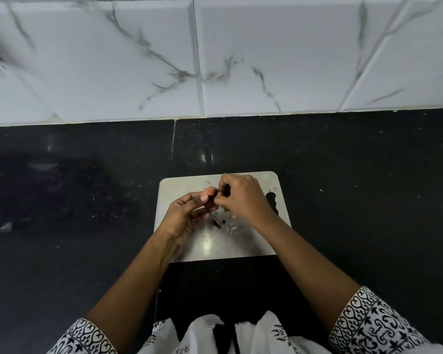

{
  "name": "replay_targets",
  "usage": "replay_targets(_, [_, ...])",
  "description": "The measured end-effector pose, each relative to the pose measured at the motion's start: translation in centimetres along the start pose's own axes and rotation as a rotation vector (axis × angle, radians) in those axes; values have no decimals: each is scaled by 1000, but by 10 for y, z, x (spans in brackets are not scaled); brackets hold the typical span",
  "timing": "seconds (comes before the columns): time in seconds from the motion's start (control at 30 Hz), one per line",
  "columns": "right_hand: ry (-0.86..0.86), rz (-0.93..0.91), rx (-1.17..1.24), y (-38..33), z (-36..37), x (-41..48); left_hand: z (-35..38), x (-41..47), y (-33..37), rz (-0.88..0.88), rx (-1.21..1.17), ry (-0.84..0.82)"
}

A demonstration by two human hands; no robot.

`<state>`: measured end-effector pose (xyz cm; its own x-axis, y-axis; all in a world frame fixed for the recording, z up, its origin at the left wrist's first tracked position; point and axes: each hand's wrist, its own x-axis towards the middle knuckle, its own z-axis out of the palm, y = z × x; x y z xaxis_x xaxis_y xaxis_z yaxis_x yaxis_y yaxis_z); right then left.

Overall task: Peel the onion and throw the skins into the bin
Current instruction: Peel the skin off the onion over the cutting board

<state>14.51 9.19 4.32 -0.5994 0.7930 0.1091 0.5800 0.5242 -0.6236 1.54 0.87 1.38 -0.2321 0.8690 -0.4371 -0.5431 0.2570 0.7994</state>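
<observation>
Head view: my left hand (183,218) cups the small, light onion (209,192) while right fingers (224,194) pinch its thin, brittle skin, likely tearing easily.

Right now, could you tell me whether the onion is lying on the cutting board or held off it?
Held off it: the left hand cups the onion above the cutting board while the right hand picks at it.

Pale grey rectangular cutting board with rounded corners (189,183) is lying flat on the glossy black stone bench (356,187), cut-out handle slot (273,198) sitting at its right edge. Board surface is showing smears and a light glare. White marble-look wall tiles with grey veins (266,60) are running behind the bench. Bench is carrying scattered pale specks.
</observation>
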Motion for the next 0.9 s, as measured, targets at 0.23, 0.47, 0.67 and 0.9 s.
replay_targets(0.23, [-55, 340, 395, 12, -2, -3, 2, 3, 0, -87, -217, 23])
replay_targets(0.47, [-121, 458, 694, 7, -4, -9, 2, 4, -1, -115, -271, 6])
replay_targets(0.67, [-6, 324, 600, -1, -1, -9, 3, 3, -3, -84, -223, 2])
replay_targets(0.9, [172, 123, 288, -3, 4, -11, 4, 4, -3, -2, -137, -73])
